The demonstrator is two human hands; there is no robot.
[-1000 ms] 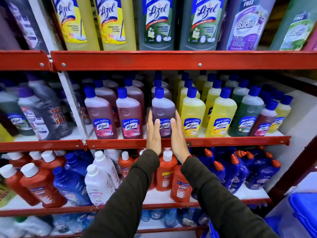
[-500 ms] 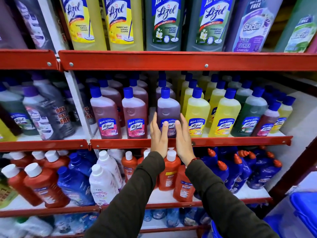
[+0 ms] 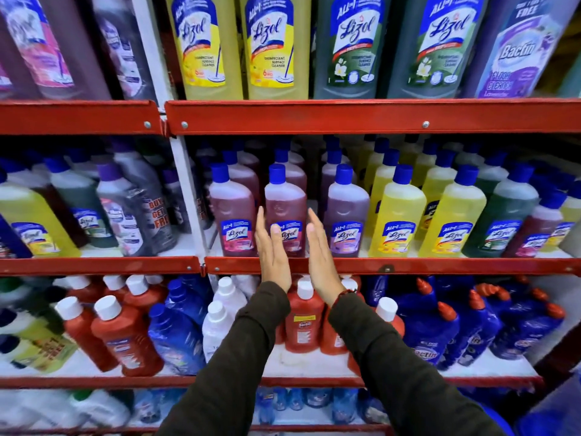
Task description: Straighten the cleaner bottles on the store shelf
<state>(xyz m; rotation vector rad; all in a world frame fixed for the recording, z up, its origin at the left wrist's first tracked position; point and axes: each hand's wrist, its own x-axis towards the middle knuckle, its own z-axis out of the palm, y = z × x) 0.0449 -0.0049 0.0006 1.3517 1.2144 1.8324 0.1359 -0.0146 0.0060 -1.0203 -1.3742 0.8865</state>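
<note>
Reaching forward in dark olive sleeves, the person's left hand [image 3: 274, 247] and right hand [image 3: 321, 251] stand flat and open-fingered, palms facing each other, on either side of a pink-red plastic cleaner bottle with a blue cap [image 3: 285, 206]. Whether the palms press its sides or sit just off them cannot be told; neither hand is closed around it. Both wrists cross the red metal front lip of the middle shelf [image 3: 440, 265]. That bottle stands upright at the front edge of the shelf, between a matching pink-red bottle [image 3: 232, 212] to its left and a purple blue-capped bottle [image 3: 345, 212] to its right. Further right along the front row come two yellow blue-capped bottles [image 3: 397, 215], then a green one [image 3: 500, 218]. More blue-capped bottles fill the rows behind. Below the arms, orange-red white-capped bottles [image 3: 303, 319] and dark blue bottles [image 3: 430, 328] crowd the lower shelf. Above, beyond the upper red shelf rail [image 3: 345, 116], tall yellow bottles [image 3: 207, 48] and green bottles [image 3: 349, 48] stand side by side.
</note>
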